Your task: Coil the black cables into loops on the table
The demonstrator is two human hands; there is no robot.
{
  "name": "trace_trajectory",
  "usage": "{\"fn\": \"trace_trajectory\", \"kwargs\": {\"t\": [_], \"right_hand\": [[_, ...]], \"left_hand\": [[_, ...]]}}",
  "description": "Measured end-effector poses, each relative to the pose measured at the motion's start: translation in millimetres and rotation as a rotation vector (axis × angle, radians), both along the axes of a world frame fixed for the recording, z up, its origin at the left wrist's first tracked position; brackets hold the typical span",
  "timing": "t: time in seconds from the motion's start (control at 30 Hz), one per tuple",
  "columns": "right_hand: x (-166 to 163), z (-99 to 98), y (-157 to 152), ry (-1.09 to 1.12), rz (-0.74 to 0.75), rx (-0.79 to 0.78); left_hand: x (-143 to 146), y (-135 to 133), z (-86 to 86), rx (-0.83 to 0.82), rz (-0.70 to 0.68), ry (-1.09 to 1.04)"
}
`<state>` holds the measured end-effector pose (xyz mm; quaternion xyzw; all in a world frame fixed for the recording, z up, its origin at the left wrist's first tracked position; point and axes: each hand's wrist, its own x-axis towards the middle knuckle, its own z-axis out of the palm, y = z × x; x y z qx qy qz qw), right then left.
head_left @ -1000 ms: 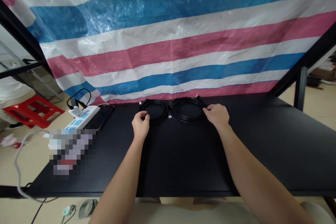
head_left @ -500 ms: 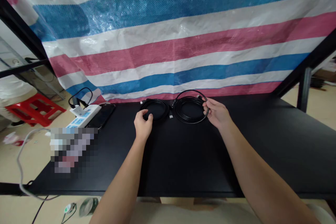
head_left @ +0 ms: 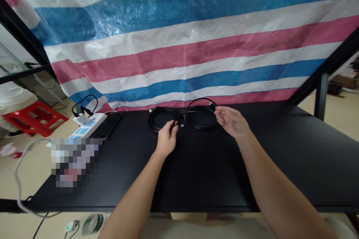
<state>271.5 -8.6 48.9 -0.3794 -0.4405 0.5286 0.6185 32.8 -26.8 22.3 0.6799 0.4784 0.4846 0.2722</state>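
Two coils of black cable lie side by side at the back of the black table. My left hand is at the near right side of the left coil, its fingertips and thumb closed on the cable there. My right hand, slightly blurred, is at the right side of the right coil. Its fingers are pinched on a raised loop of that cable; the exact grip is partly hidden. A pale connector end shows between the coils, and a metal plug shows by the right coil's far edge.
A white power strip with a plugged-in charger and a dark phone lie at the table's left. A striped plastic sheet hangs behind the table. A red stool stands on the floor, left.
My left hand has moved right, from the left coil's front to its right side, and its fingers have closed. The right coil's loose loop has shifted left; my right hand stays beside it.
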Motion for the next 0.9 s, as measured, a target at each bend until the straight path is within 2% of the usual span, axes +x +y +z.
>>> {"fn": "trace_trajectory", "kwargs": {"t": [0.1,0.17,0.23,0.3,0.4,0.6,0.77,0.9], "right_hand": [[7.6,-4.7,9.7,-0.047,-0.394,-0.005],[15.7,-9.3,15.1,-0.225,-0.714,-0.082],[22.9,-13.2,17.5,-0.489,-0.890,-0.180],[26.7,-15.8,17.4,-0.729,-0.870,-0.267],[27.0,-18.5,16.3,-0.938,-0.740,-0.325],[30.4,-34.2,23.7,-1.207,-0.648,-0.220],[32.1,-50.6,28.0,-1.271,-0.694,-0.128],[26.2,-53.2,29.7,-1.168,-0.792,-0.025]], "left_hand": [[-6.2,6.5,5.1,-0.094,0.129,-0.229],[-11.4,10.4,9.7,-0.150,0.189,-0.415],[-16.1,12.3,14.6,-0.222,0.218,-0.576],[-19.6,12.4,19.0,-0.299,0.229,-0.683],[-22.8,11.2,23.6,-0.357,0.253,-0.767],[-26.8,11.0,29.9,-0.384,0.322,-0.866],[-31.6,13.9,35.2,-0.387,0.377,-0.971],[-34.1,16.9,34.4,-0.388,0.354,-1.054]]}}
